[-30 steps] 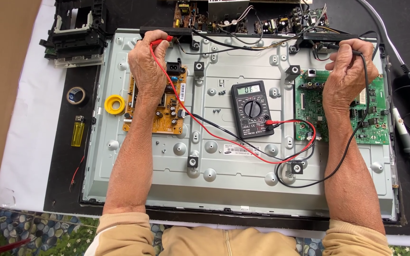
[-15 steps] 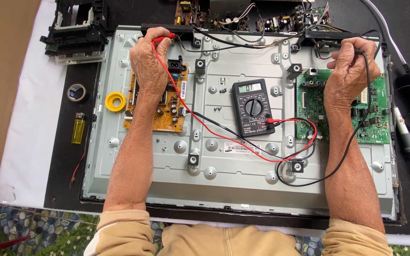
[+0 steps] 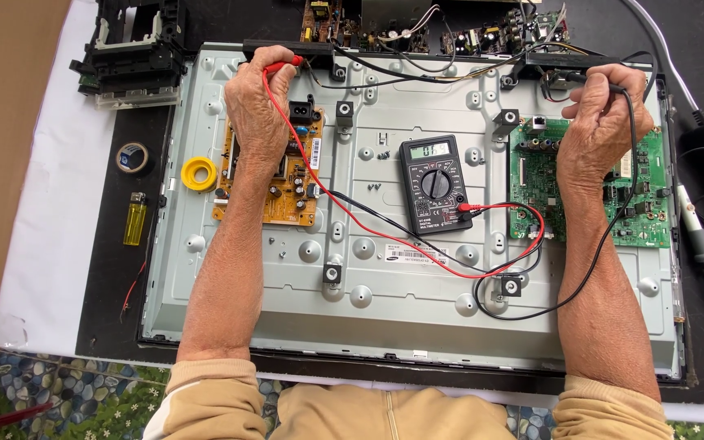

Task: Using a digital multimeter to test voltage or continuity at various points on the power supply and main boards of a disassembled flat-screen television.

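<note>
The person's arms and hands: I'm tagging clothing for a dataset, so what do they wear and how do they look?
Both forearms are bare from the wrist down to near the elbow. The left hand and right hand wear no gloves; no ring or watch shows. Light tan fabric sleeves, bunched in soft folds, end near the elbows: the left sleeve and right sleeve, matching the tan top between them.

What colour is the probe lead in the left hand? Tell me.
Red lead, held by the left hand; clearest in the head view.
</note>
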